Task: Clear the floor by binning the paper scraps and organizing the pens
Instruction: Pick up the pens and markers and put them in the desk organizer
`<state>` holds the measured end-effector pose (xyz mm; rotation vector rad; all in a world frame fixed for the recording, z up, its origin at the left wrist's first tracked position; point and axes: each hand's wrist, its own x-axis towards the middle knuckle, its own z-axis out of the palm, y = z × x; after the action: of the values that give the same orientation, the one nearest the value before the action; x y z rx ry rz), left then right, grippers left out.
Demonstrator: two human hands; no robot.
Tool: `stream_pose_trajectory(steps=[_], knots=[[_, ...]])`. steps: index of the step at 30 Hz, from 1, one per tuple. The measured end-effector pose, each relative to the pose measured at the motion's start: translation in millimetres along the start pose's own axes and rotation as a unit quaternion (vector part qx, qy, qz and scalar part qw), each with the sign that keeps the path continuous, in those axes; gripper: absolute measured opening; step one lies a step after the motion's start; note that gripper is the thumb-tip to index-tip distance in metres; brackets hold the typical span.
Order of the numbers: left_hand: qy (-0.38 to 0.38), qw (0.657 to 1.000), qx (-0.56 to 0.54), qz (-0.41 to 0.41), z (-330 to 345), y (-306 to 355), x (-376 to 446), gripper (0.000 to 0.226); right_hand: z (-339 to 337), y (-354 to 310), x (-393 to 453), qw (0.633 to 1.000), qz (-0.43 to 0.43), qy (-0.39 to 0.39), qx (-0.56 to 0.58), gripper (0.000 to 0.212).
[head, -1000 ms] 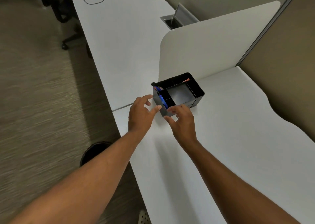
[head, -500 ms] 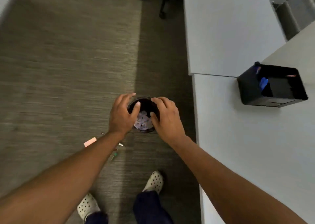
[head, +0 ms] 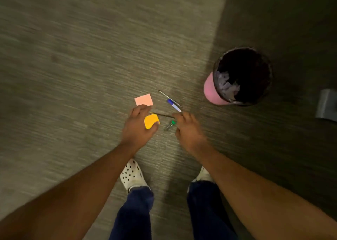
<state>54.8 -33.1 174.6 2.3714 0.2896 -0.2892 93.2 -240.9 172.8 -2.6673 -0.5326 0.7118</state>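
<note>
On the carpet lie a pink paper scrap (head: pixel 144 99), a yellow paper scrap (head: pixel 151 121), a blue-capped pen (head: pixel 174 105), a thin grey pen (head: pixel 169 98), a dark thin pencil (head: pixel 162 115) and a green-capped pen (head: pixel 170 125). My left hand (head: pixel 139 125) hovers over the yellow scrap with finger and thumb apart on either side of it; I cannot tell if it touches. My right hand (head: pixel 187 129) is low beside the green-capped pen, its fingertips near the blue pen's end, holding nothing. The black bin (head: pixel 268 86) stands at the right with paper scraps inside.
A pink sheet (head: pixel 209 91) leans against the bin's outer left side. A grey metal foot (head: pixel 326 105) sits at the right edge. My two feet in white clogs (head: pixel 133 176) stand just below the pens. Open carpet stretches left and above.
My view swung from the desk organizer down past the bin to the floor. Both hands dropped from in front of the bin to the scraps and pens.
</note>
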Motion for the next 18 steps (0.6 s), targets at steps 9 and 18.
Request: stream_pose_trajectory(steps=[9,18], knots=[[-0.018,0.997,0.031,-0.063,117,-162,25,0.063,172,61,87,0.988,-0.009,-0.124,-0.091,0.058],[0.023,0.954,-0.030,-0.298,199,-233,57,0.043,244,86,145,0.992,-0.019,-0.104,-0.068,0.049]])
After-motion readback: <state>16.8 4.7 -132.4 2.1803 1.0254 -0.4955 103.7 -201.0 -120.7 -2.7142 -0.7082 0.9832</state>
